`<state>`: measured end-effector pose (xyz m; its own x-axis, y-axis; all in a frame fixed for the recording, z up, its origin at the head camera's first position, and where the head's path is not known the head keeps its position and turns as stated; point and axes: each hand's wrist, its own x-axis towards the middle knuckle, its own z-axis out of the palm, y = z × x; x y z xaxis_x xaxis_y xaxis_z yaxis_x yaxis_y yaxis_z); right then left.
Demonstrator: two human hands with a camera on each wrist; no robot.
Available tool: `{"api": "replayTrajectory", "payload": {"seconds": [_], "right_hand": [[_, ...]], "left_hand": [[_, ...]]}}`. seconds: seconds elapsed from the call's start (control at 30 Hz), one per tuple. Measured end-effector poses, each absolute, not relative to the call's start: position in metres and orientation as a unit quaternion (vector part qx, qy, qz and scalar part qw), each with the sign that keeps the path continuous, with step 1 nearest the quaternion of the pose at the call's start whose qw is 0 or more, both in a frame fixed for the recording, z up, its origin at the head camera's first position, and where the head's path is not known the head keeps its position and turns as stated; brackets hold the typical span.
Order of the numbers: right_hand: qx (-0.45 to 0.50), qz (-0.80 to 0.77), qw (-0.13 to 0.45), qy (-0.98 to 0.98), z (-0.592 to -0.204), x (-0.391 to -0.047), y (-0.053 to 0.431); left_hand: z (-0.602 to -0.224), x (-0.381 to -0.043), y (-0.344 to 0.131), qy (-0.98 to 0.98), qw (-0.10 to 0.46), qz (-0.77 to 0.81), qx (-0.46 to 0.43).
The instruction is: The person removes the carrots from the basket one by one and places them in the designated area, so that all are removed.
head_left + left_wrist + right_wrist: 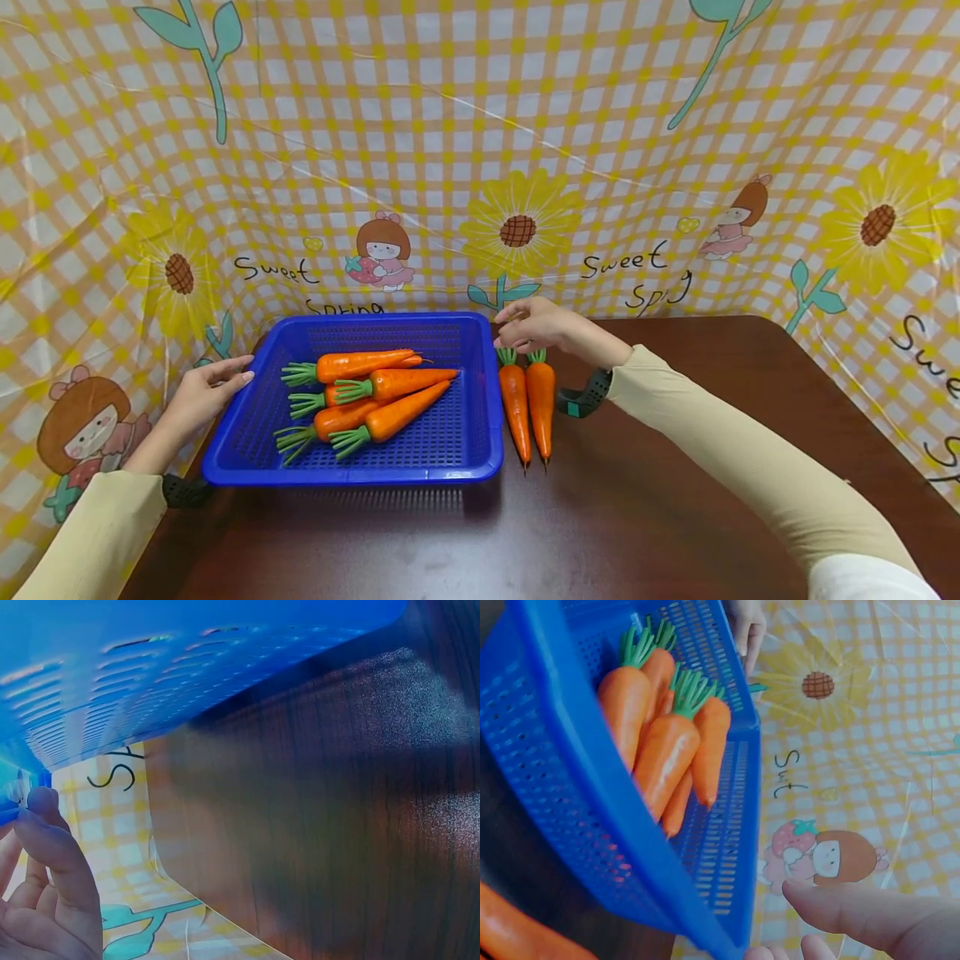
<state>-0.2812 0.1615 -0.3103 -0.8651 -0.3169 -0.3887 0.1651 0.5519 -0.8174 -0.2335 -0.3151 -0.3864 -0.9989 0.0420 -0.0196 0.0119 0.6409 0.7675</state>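
Note:
A blue plastic basket (315, 476) with slotted walls holds several orange carrots (405, 410) with green stem tops. My left hand (201, 396) pinches its left rim between thumb and fingers; the left wrist view shows that thumb (46, 814) at the rim's edge. Two more carrots (514, 402) lie side by side on the table, just right of the basket. My right hand (542, 325) hovers over their green tops at the basket's back right corner. Its thumb (855, 909) stands apart from the fingertips, which are close to the rim; nothing shows between them.
The dark brown wooden table (675, 500) extends in front and to the right. A yellow checked cloth (600, 100) with sunflowers rises behind and along both sides. Each wrist wears a dark band, one (585, 398) hanging beside the two loose carrots.

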Motion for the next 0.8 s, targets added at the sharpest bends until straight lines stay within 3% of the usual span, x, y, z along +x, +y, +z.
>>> {"api": "replayTrajectory", "payload": {"seconds": [0.8], "right_hand": [[-0.105, -0.388, 0.283, 0.871, -0.288, -0.294, 0.107]], "left_hand": [[-0.385, -0.236, -0.316, 0.905, 0.016, 0.425, 0.018]]}}
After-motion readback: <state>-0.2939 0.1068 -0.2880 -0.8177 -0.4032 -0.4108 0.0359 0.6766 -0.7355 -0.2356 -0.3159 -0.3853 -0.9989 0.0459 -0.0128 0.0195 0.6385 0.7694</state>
